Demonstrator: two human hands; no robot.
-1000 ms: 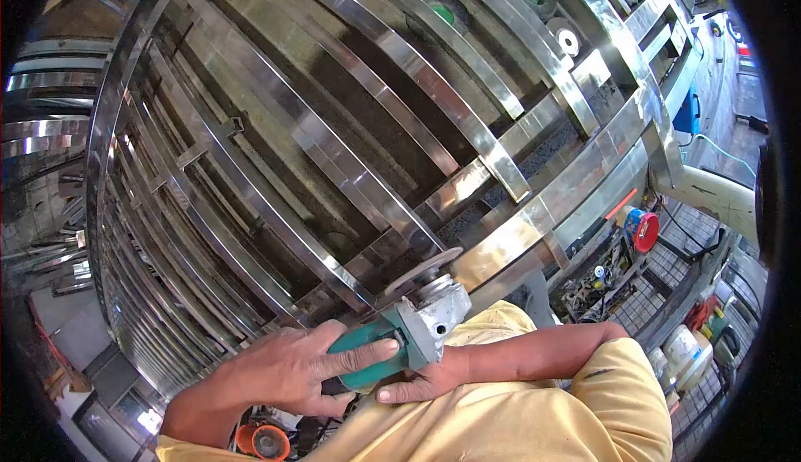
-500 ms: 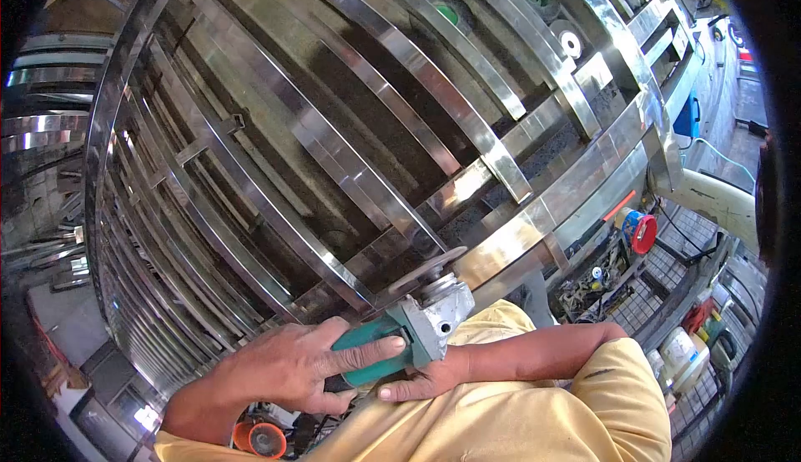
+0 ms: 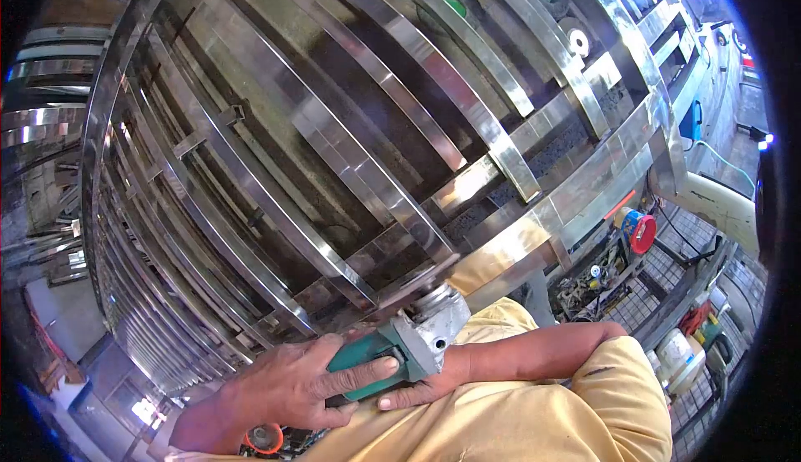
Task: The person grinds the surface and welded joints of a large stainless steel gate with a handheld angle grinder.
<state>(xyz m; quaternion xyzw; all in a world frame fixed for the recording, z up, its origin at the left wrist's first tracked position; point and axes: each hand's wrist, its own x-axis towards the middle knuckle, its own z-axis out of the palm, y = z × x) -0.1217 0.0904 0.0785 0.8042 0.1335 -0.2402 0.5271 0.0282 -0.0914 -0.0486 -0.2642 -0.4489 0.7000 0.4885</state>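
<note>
A green angle grinder (image 3: 371, 360) with a silver metal head is held close in front of my yellow shirt. My left hand (image 3: 292, 383) wraps its green body from the left, fingers laid across the top. From the right, my right hand (image 3: 438, 383) grips it just behind the head, partly hidden beneath the tool. The grinder's disc (image 3: 421, 283), seen nearly edge-on and blurred, meets the near ends of the bars on a shiny metal frame (image 3: 534, 233). Long polished bars (image 3: 359, 174) run side by side across this frame.
Right of the frame, a mesh rack (image 3: 659, 295) carries a red-and-blue tub (image 3: 641, 233), tools and white bottles (image 3: 677, 354). A white ring (image 3: 578, 42) lies among the far bars. An orange round object (image 3: 264, 437) shows below my left wrist.
Both hands and the grinder have shifted slightly down and left, the disc staying by the bar ends. A bright light now shows at the upper right.
</note>
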